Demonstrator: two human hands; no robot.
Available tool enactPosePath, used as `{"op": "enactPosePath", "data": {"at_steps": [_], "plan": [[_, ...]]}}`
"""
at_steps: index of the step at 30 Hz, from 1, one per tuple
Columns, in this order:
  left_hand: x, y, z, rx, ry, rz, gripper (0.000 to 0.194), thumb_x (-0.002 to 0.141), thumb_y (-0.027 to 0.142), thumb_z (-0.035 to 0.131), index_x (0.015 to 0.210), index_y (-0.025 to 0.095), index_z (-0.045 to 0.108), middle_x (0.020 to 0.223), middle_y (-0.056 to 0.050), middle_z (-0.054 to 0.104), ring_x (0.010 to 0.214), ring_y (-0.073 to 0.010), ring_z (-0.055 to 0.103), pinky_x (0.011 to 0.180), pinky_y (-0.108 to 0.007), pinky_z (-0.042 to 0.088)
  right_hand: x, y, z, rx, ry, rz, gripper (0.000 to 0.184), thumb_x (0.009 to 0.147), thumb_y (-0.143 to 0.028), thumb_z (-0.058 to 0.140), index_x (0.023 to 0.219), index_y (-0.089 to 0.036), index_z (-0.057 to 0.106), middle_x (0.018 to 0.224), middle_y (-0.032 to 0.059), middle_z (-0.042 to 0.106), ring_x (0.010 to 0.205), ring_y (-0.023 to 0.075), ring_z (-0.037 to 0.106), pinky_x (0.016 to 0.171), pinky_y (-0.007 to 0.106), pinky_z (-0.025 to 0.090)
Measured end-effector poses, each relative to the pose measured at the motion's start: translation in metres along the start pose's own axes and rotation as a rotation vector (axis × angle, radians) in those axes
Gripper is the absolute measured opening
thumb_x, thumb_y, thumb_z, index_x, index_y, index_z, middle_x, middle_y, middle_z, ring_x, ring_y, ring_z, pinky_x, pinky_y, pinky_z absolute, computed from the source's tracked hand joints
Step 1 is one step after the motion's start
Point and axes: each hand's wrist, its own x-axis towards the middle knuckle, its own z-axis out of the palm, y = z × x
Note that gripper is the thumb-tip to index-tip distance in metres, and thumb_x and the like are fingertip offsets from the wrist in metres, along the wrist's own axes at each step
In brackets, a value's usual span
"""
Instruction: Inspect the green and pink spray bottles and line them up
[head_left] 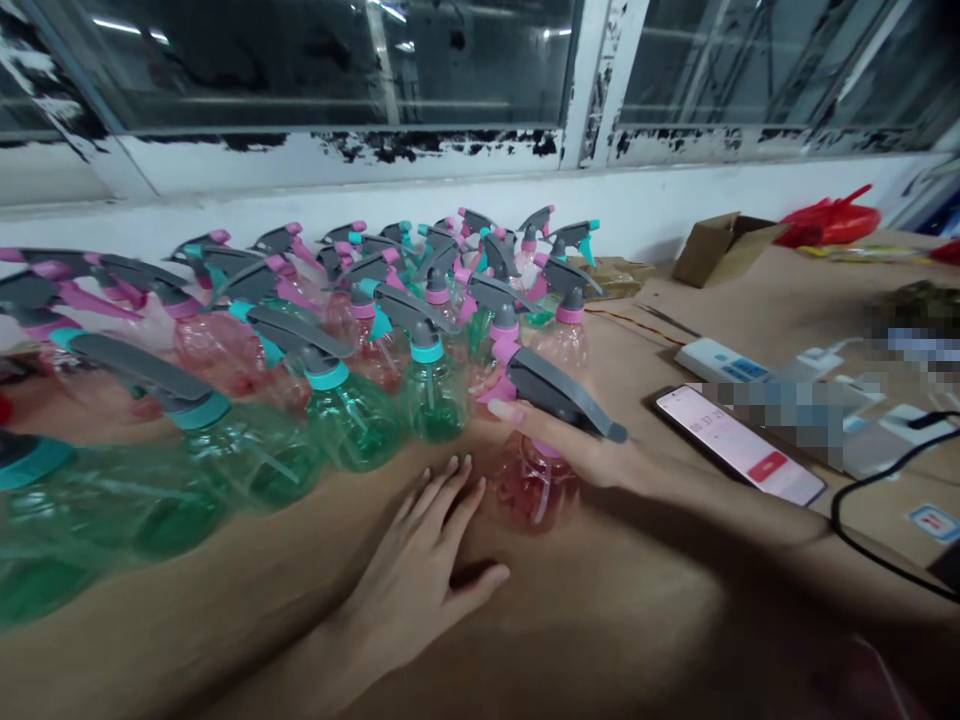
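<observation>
Had a brown tabletop (pixel 570 620) running below some windows (pixel 337 70) with scruffy, flaking frames. Had a pink spray bottle (pixel 536 490) standing on it, at the near right end of the bunch, grasped around the neck by the right hand (pixel 570 440). Held nothing in the left hand (pixel 420 560), laid open, palm down, just beside the bottle. Saw green spray bottles (pixel 356 430) lined up leftward, with loads more behind. Also spotted a lit phone (pixel 739 445) to the right, plus a cardboard box (pixel 720 250) and red plastic (pixel 832 218) farther back.
</observation>
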Motion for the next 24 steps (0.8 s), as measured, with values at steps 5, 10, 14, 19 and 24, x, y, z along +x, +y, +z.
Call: {"op": "enactPosePath", "data": {"at_steps": [5,10,14,19,24], "plan": [[-0.0004,-0.0003,0.0012,0.009,0.007,-0.002,0.066,0.09,0.059,0.046,0.138,0.013,0.042,0.146,-0.015,0.038,0.133,-0.0305,0.035,0.106,-0.048,0.032,0.0002,-0.0024,-0.0011,-0.047,-0.034,0.08,0.013,0.082,-0.034,0.06,0.082,-0.021,0.058,0.077,-0.0011,0.057,0.071,0.014,0.055,0.067,0.028,0.046],[0.0003,-0.0009,0.0016,-0.003,0.011,-0.005,0.065,0.09,0.057,0.048,0.137,0.013,0.042,0.145,-0.015,0.039,0.133,-0.0311,0.036,0.105,-0.049,0.033,-0.0001,-0.0017,-0.0012,-0.054,-0.033,0.108,0.019,0.082,-0.042,0.06,0.08,-0.023,0.057,0.077,-0.0005,0.057,0.07,0.0154,0.056,0.068,0.031,0.048],[-0.0003,-0.0007,0.0009,-0.018,0.018,-0.009,0.065,0.089,0.057,0.049,0.137,0.013,0.042,0.145,-0.014,0.039,0.133,-0.0314,0.036,0.106,-0.049,0.033,-0.0014,0.0001,-0.0003,-0.005,-0.055,0.122,0.022,0.083,-0.043,0.058,0.09,-0.022,0.057,0.084,0.0015,0.06,0.077,0.0168,0.058,0.073,0.033,0.049],[0.0001,0.0001,-0.0014,0.008,-0.007,-0.004,0.064,0.09,0.055,0.05,0.137,0.013,0.042,0.145,-0.014,0.04,0.132,-0.0312,0.038,0.105,-0.049,0.034,-0.0019,0.001,0.0002,0.023,-0.041,0.101,0.021,0.083,-0.042,0.059,0.086,-0.022,0.057,0.081,0.0006,0.059,0.074,0.0164,0.057,0.07,0.032,0.048],[-0.0005,-0.0005,-0.0002,0.004,-0.002,0.0,0.063,0.089,0.054,0.052,0.137,0.013,0.042,0.145,-0.015,0.04,0.132,-0.0316,0.037,0.104,-0.049,0.035,-0.0008,-0.0006,-0.0004,0.033,-0.023,0.044,0.013,0.082,-0.033,0.062,0.081,-0.022,0.055,0.075,-0.0016,0.055,0.068,0.014,0.053,0.065,0.029,0.046]]}}
